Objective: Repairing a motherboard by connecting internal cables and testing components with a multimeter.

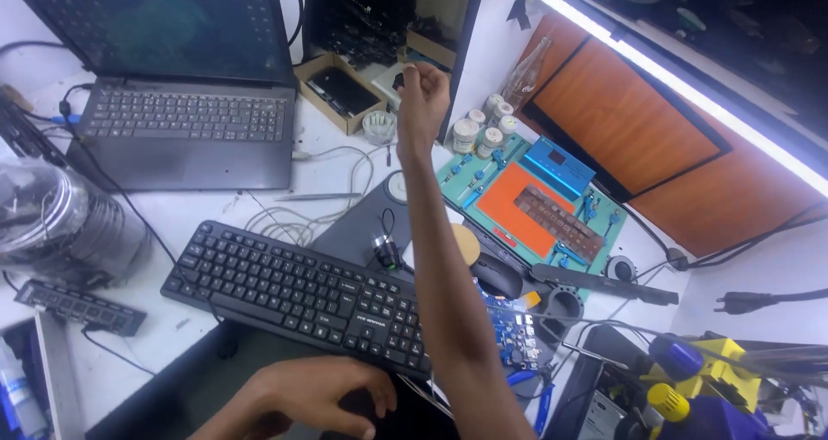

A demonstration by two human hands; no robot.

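The right hand (421,95) is stretched far across the cluttered white workbench (216,203), its fingers pinched together around something small and dark at the far middle of the scene; what that thing is cannot be made out. It sits just above an open brown cardboard box (338,91) with a dark tray inside, and just beside a small round white pot (378,126). The left hand (323,395) rests near the bottom edge, fingers curled down over a dark flat object (405,414) just in front of the black plastic computer keyboard (302,289); whether it grips or only presses cannot be told.

The long reach is the main risk. The right forearm crosses directly over the keyboard, a black computer mouse (498,276) and a blue printed circuit board (509,319), so a dropped elbow could knock or sweep these. The pinch looks light, and a slip would probably send the small piece down among the loose white cables (332,185) or into the box, where it would be hard to find. A cluster of small white-capped jars (483,129) stands just right of the hand, and a sideways pull-back could topple them onto the teal work mat with an orange centre (517,203). The open grey laptop (185,103) at the far left lies well apart from the arm. With one hand so extended, the near object has only the left hand steadying it and could shift.
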